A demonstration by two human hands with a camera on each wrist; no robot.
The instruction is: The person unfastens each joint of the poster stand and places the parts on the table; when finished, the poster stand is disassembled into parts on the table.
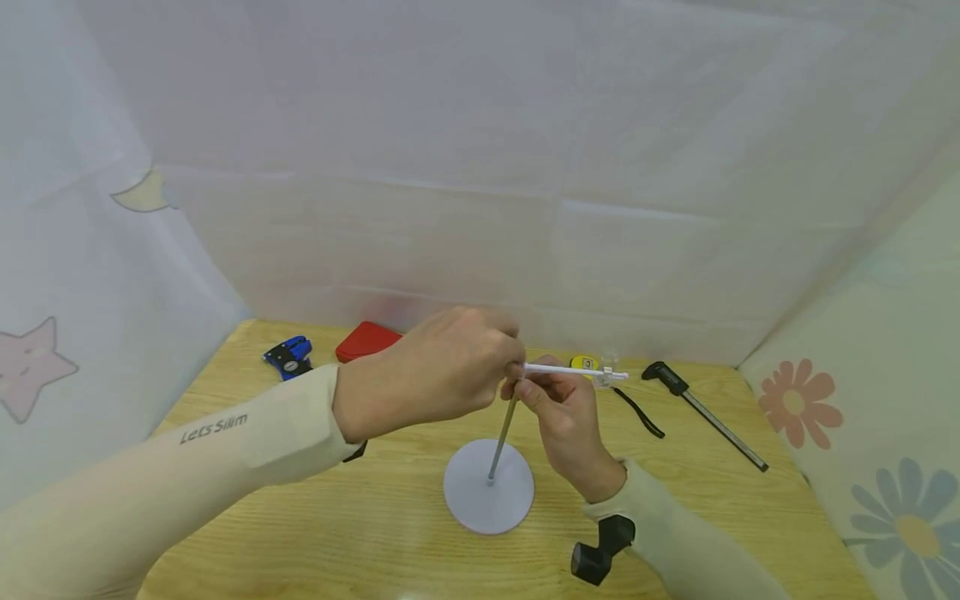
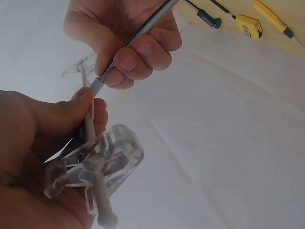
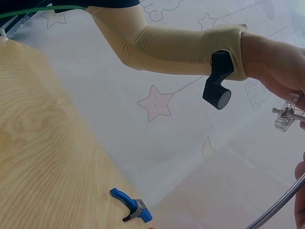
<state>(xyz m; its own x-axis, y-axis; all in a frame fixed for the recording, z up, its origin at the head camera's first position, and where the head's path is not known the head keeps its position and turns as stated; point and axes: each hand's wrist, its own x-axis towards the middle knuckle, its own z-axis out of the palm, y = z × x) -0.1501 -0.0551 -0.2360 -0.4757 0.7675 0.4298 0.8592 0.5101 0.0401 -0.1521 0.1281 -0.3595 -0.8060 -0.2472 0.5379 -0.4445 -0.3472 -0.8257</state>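
Note:
A stand with a round white base (image 1: 468,500) is on the wooden table, its metal rod (image 1: 504,437) rising at a slight tilt. At the top of the rod is a white crossbar (image 1: 566,370) that carries clear plastic clips (image 2: 119,148), one near each end. My left hand (image 1: 442,367) pinches the crossbar near its middle, beside the joint with the rod. Just below, my right hand (image 1: 566,421) has its fingers curled round the upper rod. The left fingertips are partly hidden in the head view.
Blue-and-black pliers (image 1: 288,357) and a red case (image 1: 367,340) lie at the back left. Behind the right hand is a yellow tape measure (image 1: 583,363) with a black strap (image 1: 641,412). A caliper (image 1: 705,408) lies at right. White patterned sheets (image 1: 480,242) enclose the table.

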